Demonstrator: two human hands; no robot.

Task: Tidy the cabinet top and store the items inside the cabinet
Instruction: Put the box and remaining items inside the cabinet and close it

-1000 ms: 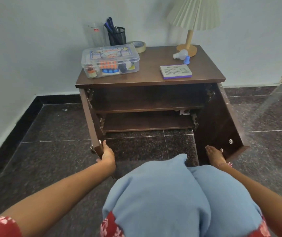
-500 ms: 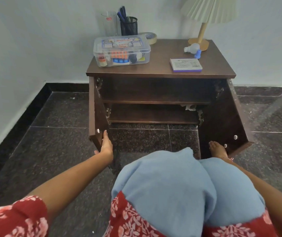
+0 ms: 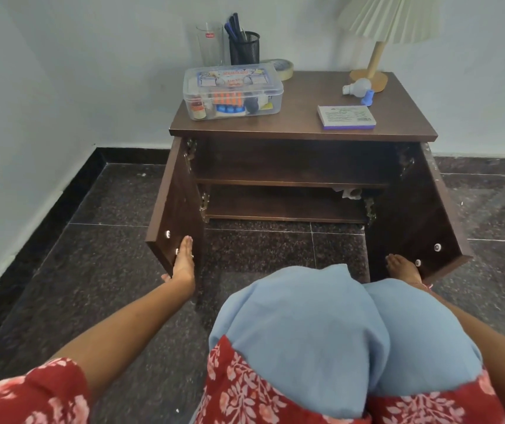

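The dark wooden cabinet [image 3: 303, 125] stands against the wall with both doors swung open. My left hand [image 3: 184, 264] lies flat on the inner face of the left door [image 3: 178, 194], thumb hooked round its lower corner. My right hand [image 3: 402, 269] rests its fingers on the inner face of the right door [image 3: 413, 215], partly hidden by my knee. On top sit a clear plastic box [image 3: 233, 91] of small supplies, a glass [image 3: 210, 44], a mesh pen holder [image 3: 244, 48], a tape roll [image 3: 282, 67], a bulb [image 3: 356, 86] and a flat white-and-purple box [image 3: 346, 117].
A pleated lamp [image 3: 376, 56] stands at the back right of the top. Inside, the middle shelf [image 3: 291, 182] is bare and a crumpled scrap [image 3: 349, 192] lies on the lower one. My blue-clad knees [image 3: 306, 325] fill the foreground. Dark tiled floor surrounds the cabinet; a wall is at left.
The left door has swung further out to the left, with my left hand following it and its fingers flattening on the inner face. The right door and hand have hardly moved.
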